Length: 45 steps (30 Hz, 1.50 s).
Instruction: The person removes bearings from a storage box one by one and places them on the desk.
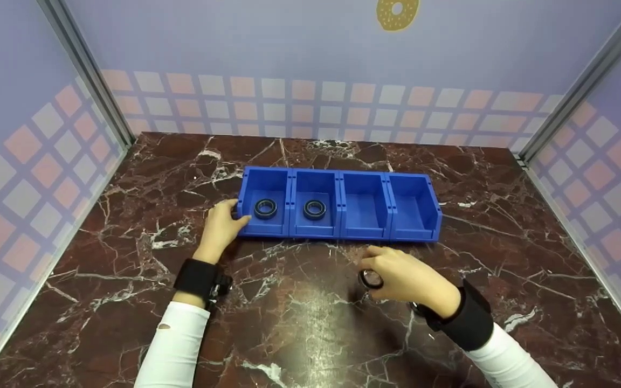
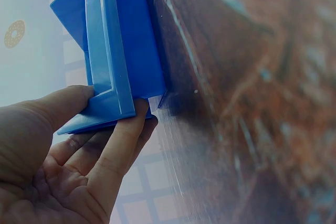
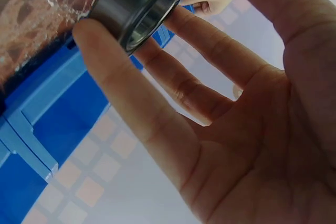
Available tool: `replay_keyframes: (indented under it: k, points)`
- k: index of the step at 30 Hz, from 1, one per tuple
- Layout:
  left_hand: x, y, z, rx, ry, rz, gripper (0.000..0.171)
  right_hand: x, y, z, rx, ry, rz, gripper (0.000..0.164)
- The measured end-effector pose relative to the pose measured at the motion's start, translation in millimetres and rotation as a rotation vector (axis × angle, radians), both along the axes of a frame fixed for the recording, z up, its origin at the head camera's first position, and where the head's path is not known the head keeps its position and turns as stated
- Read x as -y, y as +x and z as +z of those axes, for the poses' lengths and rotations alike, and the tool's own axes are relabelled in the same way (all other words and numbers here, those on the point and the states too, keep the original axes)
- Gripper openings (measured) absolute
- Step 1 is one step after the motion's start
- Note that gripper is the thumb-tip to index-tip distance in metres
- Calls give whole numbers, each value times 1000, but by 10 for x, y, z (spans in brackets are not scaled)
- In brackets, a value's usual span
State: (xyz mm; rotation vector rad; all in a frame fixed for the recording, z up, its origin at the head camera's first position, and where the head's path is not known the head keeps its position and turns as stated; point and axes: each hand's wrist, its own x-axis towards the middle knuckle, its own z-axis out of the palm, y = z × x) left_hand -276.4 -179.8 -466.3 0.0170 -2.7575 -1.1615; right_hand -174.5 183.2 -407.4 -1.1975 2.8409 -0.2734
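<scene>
A row of joined blue bins [image 1: 315, 231] stands on the marbled table. One ball bearing [image 1: 265, 208] lies flat in the leftmost bin, and another bearing [image 1: 315, 209] lies in the bin beside it. My left hand [image 1: 219, 226] grips the left side wall of the row; in the left wrist view the thumb is over the rim [image 2: 100, 98] and the fingers are outside and below. My right hand [image 1: 402, 275], in front of the third bin, holds a steel bearing [image 3: 139, 6] between thumb and fingers, its ring tilted up off the table.
The two right-hand bins [image 1: 365, 210] show bare blue floors. Behind the row rises a lilac wall [image 1: 310, 54] with checkered tiles, and side panels with metal posts [image 1: 553, 81] flank the dark red table [image 1: 310, 323].
</scene>
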Motion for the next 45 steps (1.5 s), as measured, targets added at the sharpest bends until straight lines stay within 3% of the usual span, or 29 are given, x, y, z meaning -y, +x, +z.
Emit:
replay_keyframes:
  k: [8,14,23,45]
  points:
    - [1,2,-5,11,-10,0,51,-2,51,-134,20,12,11,31]
    - [4,-3,-3,11,-7,-1,53,4,72,-202,48,21,6,35]
    - [6,-2,-4,11,-3,-2,53,2,108,-294,5,26,24,31]
    - [1,0,0,1,3,2,51,-2,130,-417,76,31,-4,39]
